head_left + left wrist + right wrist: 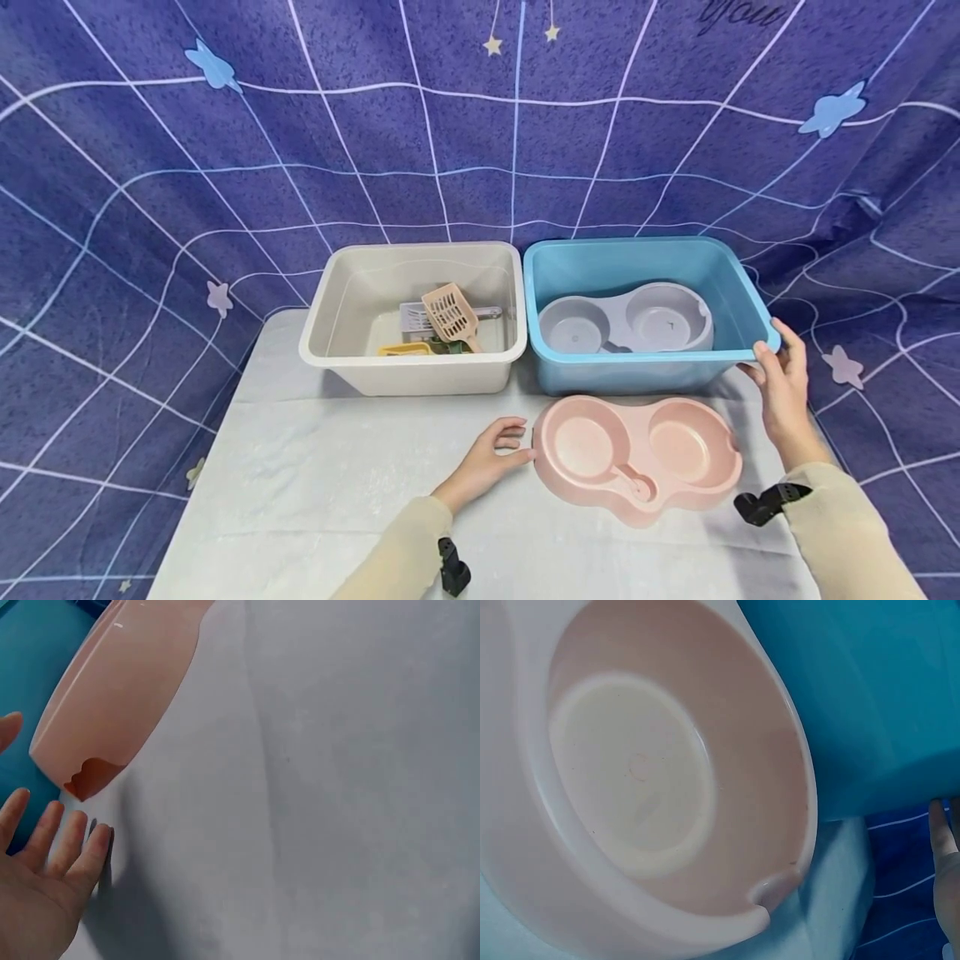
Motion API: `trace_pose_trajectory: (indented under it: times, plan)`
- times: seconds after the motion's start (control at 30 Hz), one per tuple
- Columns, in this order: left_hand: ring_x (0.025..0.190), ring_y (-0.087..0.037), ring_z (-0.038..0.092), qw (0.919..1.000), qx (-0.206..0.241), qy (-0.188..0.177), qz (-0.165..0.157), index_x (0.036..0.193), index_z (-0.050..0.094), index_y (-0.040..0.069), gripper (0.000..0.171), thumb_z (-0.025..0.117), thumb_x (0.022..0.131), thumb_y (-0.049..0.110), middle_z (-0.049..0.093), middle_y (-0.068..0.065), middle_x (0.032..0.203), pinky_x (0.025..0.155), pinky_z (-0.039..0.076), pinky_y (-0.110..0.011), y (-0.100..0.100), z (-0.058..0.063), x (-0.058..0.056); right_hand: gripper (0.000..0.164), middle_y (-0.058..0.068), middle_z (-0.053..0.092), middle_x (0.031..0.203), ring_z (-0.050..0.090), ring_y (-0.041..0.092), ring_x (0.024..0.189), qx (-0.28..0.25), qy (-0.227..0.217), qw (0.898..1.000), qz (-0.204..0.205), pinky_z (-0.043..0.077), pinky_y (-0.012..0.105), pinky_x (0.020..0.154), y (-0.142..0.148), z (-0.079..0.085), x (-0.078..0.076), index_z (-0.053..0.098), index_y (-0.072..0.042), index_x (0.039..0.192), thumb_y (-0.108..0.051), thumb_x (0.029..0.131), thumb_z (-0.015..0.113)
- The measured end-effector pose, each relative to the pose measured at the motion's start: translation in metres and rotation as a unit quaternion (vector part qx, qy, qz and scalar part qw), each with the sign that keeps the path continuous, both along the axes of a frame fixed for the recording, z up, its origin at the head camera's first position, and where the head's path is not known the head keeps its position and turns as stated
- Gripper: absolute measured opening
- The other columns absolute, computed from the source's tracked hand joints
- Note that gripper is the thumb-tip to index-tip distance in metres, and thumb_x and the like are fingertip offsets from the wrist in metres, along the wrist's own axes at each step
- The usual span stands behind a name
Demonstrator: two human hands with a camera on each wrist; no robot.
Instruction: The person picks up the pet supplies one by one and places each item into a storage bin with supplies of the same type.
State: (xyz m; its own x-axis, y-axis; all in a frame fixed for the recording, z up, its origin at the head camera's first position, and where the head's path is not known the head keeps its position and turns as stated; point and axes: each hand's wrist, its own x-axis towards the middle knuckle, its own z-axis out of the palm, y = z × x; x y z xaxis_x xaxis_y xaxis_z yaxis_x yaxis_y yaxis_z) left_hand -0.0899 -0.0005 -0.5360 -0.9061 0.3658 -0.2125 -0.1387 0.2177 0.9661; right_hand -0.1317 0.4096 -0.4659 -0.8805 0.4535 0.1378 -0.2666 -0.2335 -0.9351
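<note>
A pink double pet bowl (pixel 637 458) lies on the table in front of the blue bin (pixel 622 371). Beside the bowl's left end is my left hand (pixel 487 458), its fingers spread and slightly bent. In the left wrist view that hand (pixel 45 885) holds nothing, with a gap between its fingers and the pink bowl (pixel 120 697). At the blue bin's front right corner, my right hand (pixel 783 387) grips the rim with thumb and fingers. Only part of the right hand (pixel 946 862) shows in the right wrist view. Inside the blue bin sits a grey double bowl (pixel 615 317).
To the left of the blue bin stands a beige bin (pixel 420 375). It holds a tan slotted litter scoop (pixel 450 312), a grey scoop (pixel 412 318) and a yellow-edged item (pixel 405 350). A purple patterned curtain (pixel 465 125) hangs behind the white-covered table (pixel 315 483).
</note>
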Motion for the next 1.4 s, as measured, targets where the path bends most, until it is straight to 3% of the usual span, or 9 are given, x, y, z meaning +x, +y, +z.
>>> trace_pose_trajectory:
  times: [0.2, 0.4, 0.7, 1.0, 1.23, 1.4]
  plan:
    - [0.112, -0.033, 0.055, 0.9999, -0.003, -0.004, 0.011, 0.144, 0.044, 0.003, 0.063, 0.073, 0.09, 0.018, 0.055, -0.017, 0.13, 0.092, 0.047, -0.042, 0.013, -0.004, -0.002, 0.046, 0.007, 0.044, 0.131, 0.052, 0.017, 0.109, 0.006, -0.003, 1.0, 0.0, 0.052, 0.017, 0.077, 0.0, 0.0, 0.0, 0.044, -0.012, 0.145, -0.001, 0.101, 0.05]
    - [0.105, -0.024, 0.058, 0.9994, -0.03, 0.002, 0.019, 0.147, 0.042, 0.006, 0.07, 0.076, 0.088, 0.023, 0.057, -0.011, 0.123, 0.086, 0.049, -0.037, 0.025, -0.006, -0.003, 0.046, 0.006, 0.043, 0.131, 0.052, 0.017, 0.11, 0.012, -0.004, 1.0, 0.004, 0.051, 0.017, 0.078, 0.0, 0.0, 0.001, 0.043, -0.013, 0.146, -0.002, 0.102, 0.049]
    - [0.085, -0.011, 0.059, 0.9971, -0.064, 0.022, 0.035, 0.144, 0.05, 0.013, 0.065, 0.076, 0.088, 0.031, 0.063, 0.0, 0.1, 0.076, 0.05, -0.028, 0.038, -0.011, -0.005, 0.049, 0.005, 0.043, 0.131, 0.051, 0.016, 0.111, 0.015, -0.014, 1.0, 0.008, 0.051, 0.017, 0.079, 0.002, -0.001, 0.003, 0.041, -0.013, 0.149, -0.004, 0.102, 0.051]
    - [0.071, -0.005, 0.061, 0.9895, -0.108, 0.05, 0.082, 0.137, 0.059, 0.015, 0.055, 0.075, 0.088, 0.033, 0.068, 0.009, 0.079, 0.073, 0.05, -0.029, 0.047, -0.01, -0.006, 0.05, 0.003, 0.044, 0.132, 0.052, 0.016, 0.112, 0.016, -0.026, 1.0, 0.004, 0.052, 0.017, 0.079, 0.002, 0.0, 0.004, 0.04, -0.015, 0.15, -0.005, 0.102, 0.052]
    - [0.076, -0.005, 0.063, 0.9875, -0.084, 0.058, 0.121, 0.13, 0.065, 0.02, 0.045, 0.076, 0.087, 0.029, 0.07, 0.01, 0.077, 0.075, 0.051, -0.028, 0.049, -0.005, -0.002, 0.05, 0.005, 0.045, 0.129, 0.053, 0.015, 0.11, 0.005, -0.025, 1.0, -0.003, 0.052, 0.018, 0.078, 0.0, 0.001, 0.004, 0.042, -0.014, 0.149, -0.005, 0.101, 0.053]
    - [0.074, -0.006, 0.064, 0.9833, -0.06, 0.058, 0.162, 0.122, 0.071, 0.023, 0.038, 0.076, 0.084, 0.025, 0.07, 0.009, 0.076, 0.071, 0.052, -0.025, 0.048, 0.004, -0.001, 0.049, 0.006, 0.046, 0.127, 0.057, 0.013, 0.105, -0.01, -0.019, 1.0, 0.004, 0.053, 0.019, 0.078, 0.001, 0.002, 0.005, 0.045, -0.016, 0.146, -0.005, 0.1, 0.055]
